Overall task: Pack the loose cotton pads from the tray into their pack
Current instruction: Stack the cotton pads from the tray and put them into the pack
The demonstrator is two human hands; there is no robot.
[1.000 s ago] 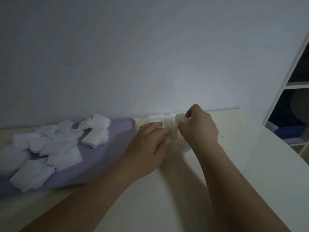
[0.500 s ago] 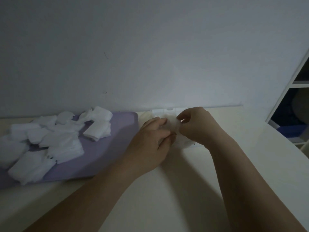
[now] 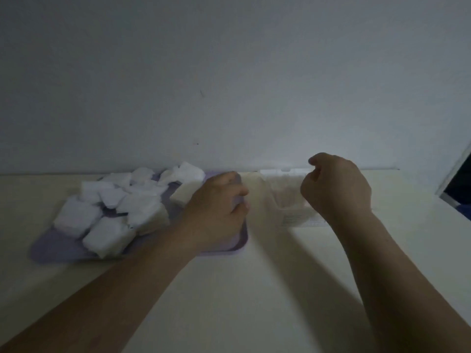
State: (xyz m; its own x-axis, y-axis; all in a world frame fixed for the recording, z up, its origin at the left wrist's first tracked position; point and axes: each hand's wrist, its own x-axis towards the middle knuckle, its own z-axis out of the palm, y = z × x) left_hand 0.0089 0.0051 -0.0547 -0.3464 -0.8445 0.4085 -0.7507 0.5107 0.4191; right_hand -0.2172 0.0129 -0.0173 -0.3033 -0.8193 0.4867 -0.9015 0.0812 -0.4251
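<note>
Step in hand, prob: fetching more pads. Left hand hangs over the right end of the tray, fingers curled & blurred, so can't tell if it holds anything. Cotton pads lie heaped on the tray, nearest just left of that hand. Right hand pinches the top edge of the pack, by the far wall, right of the tray. Best: take a small aligned stack, hold the mouth wide, slide in flat.

two bare hands from where i stand, the left hand and the right hand. the left forearm and the right forearm are bare right down to the bottom edge of the view. the dim light blurs the fingernails.
</note>
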